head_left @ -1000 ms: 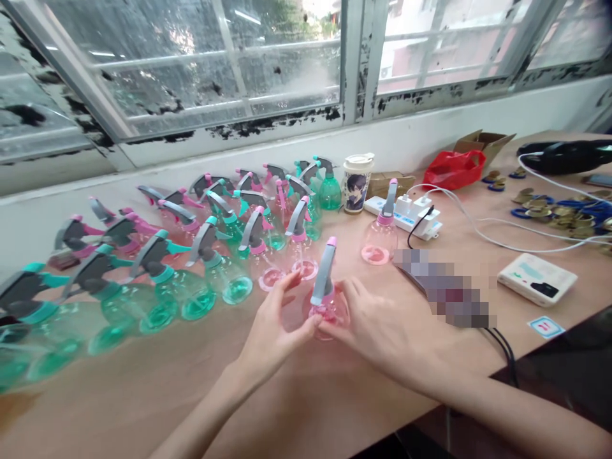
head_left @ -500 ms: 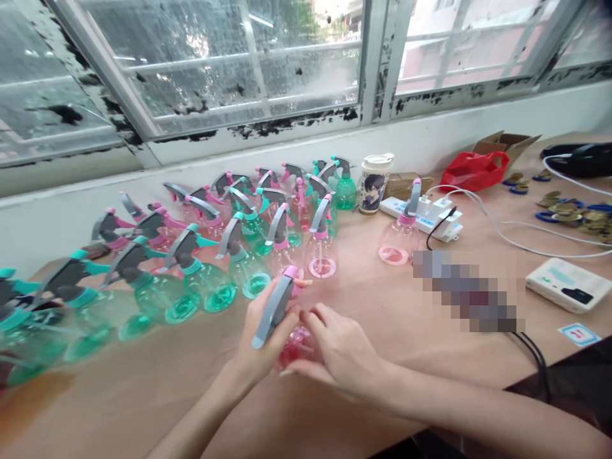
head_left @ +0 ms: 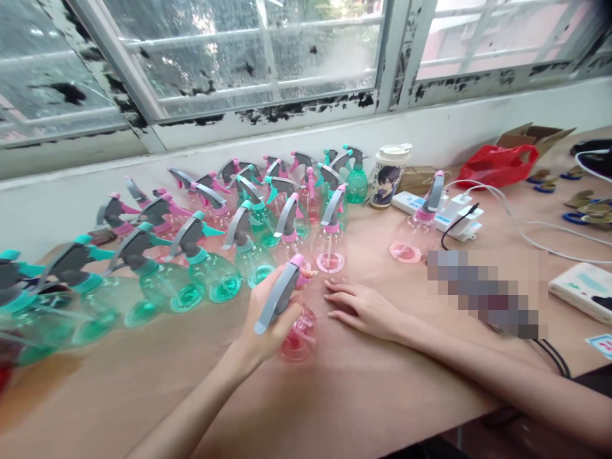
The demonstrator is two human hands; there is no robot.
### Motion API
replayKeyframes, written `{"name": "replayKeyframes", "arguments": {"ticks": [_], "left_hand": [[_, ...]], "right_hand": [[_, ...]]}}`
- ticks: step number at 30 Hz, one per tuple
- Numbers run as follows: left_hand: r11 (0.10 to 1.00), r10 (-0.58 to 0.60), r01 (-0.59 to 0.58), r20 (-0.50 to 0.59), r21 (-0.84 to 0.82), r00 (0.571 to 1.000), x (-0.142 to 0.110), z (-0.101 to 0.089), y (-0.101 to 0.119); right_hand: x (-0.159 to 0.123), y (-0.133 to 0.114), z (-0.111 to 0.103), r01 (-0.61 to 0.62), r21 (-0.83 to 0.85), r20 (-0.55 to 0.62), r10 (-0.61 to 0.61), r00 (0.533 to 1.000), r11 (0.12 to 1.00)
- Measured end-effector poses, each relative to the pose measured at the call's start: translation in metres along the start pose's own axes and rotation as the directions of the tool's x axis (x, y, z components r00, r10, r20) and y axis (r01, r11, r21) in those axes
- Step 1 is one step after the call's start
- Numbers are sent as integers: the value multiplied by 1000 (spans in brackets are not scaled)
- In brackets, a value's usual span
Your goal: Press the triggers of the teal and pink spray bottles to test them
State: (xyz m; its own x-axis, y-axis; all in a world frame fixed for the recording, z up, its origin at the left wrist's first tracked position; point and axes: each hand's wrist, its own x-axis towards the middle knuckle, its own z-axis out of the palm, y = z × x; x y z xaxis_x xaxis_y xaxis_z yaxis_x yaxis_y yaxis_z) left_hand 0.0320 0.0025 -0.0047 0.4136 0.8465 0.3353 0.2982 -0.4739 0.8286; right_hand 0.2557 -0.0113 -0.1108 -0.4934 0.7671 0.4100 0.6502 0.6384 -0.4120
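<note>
A pink spray bottle [head_left: 300, 338] with a grey and pink trigger head stands on the brown table [head_left: 363, 395] before me. My left hand [head_left: 272, 312] is wrapped around its neck, just under the spray head. To its right, my right hand [head_left: 363, 309] rests near the table surface, apart from the bottle, with its fingers loosely spread and nothing in them. Beyond both hands stand a pink spray bottle [head_left: 331, 245] and a green one [head_left: 252, 255]. Farther right is another pink spray bottle [head_left: 412, 236], on its own.
Rows of green and pink spray bottles [head_left: 191, 280] fill the left and back, below the window. At right are a patterned cup [head_left: 386, 178], a white power strip [head_left: 454, 220] with cables, a red plastic bag [head_left: 500, 166], blue-handled scissors [head_left: 593, 210] and a white box-like device [head_left: 583, 293].
My right hand has let go of the pink bottle's body and moved away to the right, its fingers opening out. The left hand keeps its hold. The view has shifted slightly.
</note>
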Motion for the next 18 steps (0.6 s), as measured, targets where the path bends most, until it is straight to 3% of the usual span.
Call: {"name": "replayKeyframes", "arguments": {"ticks": [5, 9, 18], "left_hand": [[1000, -13, 14, 51, -9, 999, 8, 4, 1], [999, 40, -39, 55, -11, 998, 12, 6, 0], [990, 23, -28, 35, 135, 999, 11, 3, -4]], "right_hand": [[9, -1, 7, 8, -21, -3, -8, 1000, 1000], [10, -3, 7, 10, -17, -21, -10, 1000, 1000], [9, -1, 7, -19, 45, -15, 20, 1000, 999]]}}
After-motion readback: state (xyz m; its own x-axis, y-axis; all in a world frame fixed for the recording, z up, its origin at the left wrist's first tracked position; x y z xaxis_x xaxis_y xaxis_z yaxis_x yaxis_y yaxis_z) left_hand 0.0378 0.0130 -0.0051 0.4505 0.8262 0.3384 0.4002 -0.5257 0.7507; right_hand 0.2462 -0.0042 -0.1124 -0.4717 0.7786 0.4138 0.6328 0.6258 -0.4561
